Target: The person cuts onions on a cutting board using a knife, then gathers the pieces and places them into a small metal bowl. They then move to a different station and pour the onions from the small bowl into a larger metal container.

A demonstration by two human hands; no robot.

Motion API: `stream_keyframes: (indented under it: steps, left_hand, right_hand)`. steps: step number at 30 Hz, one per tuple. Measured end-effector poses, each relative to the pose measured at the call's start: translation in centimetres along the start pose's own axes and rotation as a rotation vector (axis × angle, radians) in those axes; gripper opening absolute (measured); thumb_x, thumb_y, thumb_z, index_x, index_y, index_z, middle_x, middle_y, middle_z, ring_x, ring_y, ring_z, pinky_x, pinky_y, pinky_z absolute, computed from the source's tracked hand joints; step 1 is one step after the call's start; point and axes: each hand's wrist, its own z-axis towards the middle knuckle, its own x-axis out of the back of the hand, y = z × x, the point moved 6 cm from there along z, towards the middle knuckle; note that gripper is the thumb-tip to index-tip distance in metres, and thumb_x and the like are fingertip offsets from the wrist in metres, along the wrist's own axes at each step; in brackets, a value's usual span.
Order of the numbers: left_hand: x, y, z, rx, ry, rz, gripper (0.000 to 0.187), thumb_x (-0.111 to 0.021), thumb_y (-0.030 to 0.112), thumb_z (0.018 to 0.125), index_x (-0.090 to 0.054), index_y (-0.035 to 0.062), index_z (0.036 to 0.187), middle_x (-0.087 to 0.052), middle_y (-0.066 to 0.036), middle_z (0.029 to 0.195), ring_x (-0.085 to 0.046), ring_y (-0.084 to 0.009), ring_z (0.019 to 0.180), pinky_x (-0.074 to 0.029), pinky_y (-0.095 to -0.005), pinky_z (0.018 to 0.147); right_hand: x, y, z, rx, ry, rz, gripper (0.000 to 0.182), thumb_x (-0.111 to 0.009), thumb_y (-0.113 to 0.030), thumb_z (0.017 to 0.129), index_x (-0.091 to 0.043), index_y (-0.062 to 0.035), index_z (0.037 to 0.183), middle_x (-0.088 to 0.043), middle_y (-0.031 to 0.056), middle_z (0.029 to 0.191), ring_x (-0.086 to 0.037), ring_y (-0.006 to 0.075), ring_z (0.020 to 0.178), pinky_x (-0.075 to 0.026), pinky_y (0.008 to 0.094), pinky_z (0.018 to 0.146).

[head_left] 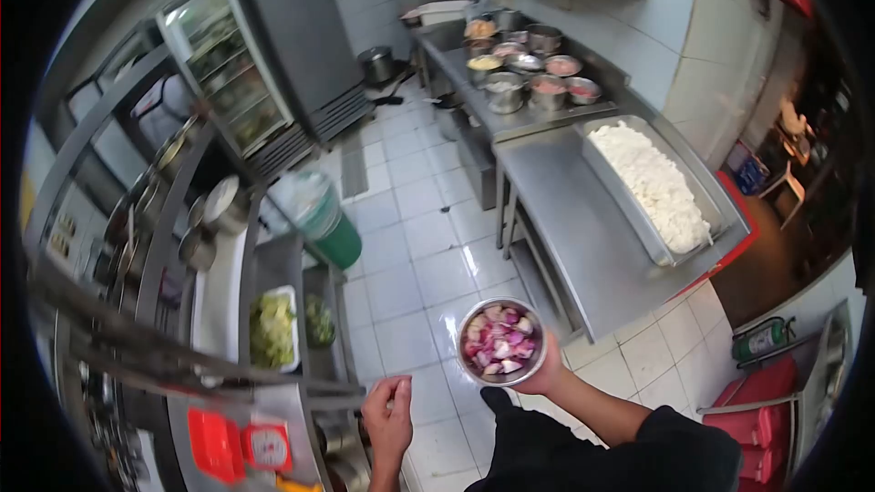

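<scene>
Head view: the right hand [547, 371] grasps the bowl [463, 360] of onions [499, 342] at its right side; round, it has no long axis. Near left, apart from it, the left hand [389, 408] curls; whether clenched, I cannot tell. Far right lies the counter [588, 237].

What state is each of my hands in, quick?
Left hand: loosely closed, with nothing visible in it.
Right hand: holding a metal bowl of chopped purple-and-white pieces, probably onion.
</scene>
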Motion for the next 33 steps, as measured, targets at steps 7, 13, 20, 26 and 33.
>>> stream_keyframes:
  steps: [7,13,20,26,33]
  left_hand:
    - [-11.9,14.0,20.8,-0.449,-0.205,-0.016,0.012,-0.075,0.010,0.090,-0.073,0.0024,0.099,-0.072,-0.011,0.091,-0.067,-0.0212,0.077,-0.053,-0.0314,0.070]
    - [-17.6,25.1,32.8,-0.807,-0.224,-0.023,0.009,-0.075,0.012,0.090,-0.071,0.0051,0.092,-0.071,-0.008,0.088,-0.066,-0.0216,0.075,-0.050,-0.0323,0.063]
    - [-26.3,36.7,50.7,-1.117,-0.110,0.038,0.014,-0.075,0.016,0.088,-0.073,0.0028,0.091,-0.070,-0.014,0.088,-0.068,-0.0290,0.076,-0.053,-0.0398,0.068]
    - [-37.1,46.4,72.8,-1.017,-0.030,0.065,0.029,-0.074,0.030,0.088,-0.076,0.0025,0.096,-0.074,-0.019,0.096,-0.071,-0.0369,0.092,-0.054,-0.0445,0.081]
    - [-51.6,54.4,88.7,-0.787,0.036,0.000,0.041,-0.073,0.043,0.089,-0.079,0.0047,0.101,-0.074,-0.024,0.104,-0.069,-0.0418,0.108,-0.053,-0.0490,0.095]
  right_hand:
    - [-0.3,-16.2,-2.0,0.441,0.067,-0.041,0.072,-0.051,-0.059,0.094,-0.051,-0.0118,0.149,-0.053,0.0142,0.151,-0.051,0.0357,0.137,-0.038,0.0538,0.118]
    - [-1.4,-21.7,-2.8,0.638,0.052,0.036,0.077,-0.054,-0.063,0.092,-0.049,-0.0132,0.150,-0.051,0.0162,0.151,-0.050,0.0379,0.137,-0.041,0.0554,0.114]
    - [3.3,-26.4,0.6,0.822,0.024,0.141,0.090,-0.056,-0.072,0.088,-0.043,-0.0109,0.153,-0.044,0.0292,0.152,-0.051,0.0497,0.130,-0.048,0.0590,0.104]
    - [1.7,-30.6,7.1,1.002,0.111,0.232,0.086,-0.055,-0.073,0.087,-0.050,-0.0131,0.148,-0.053,0.0263,0.144,-0.053,0.0477,0.127,-0.050,0.0568,0.094]
    - [0.7,-34.3,12.7,1.263,0.265,0.327,0.085,-0.049,-0.071,0.090,-0.049,-0.0088,0.147,-0.052,0.0280,0.144,-0.054,0.0477,0.123,-0.049,0.0576,0.097]
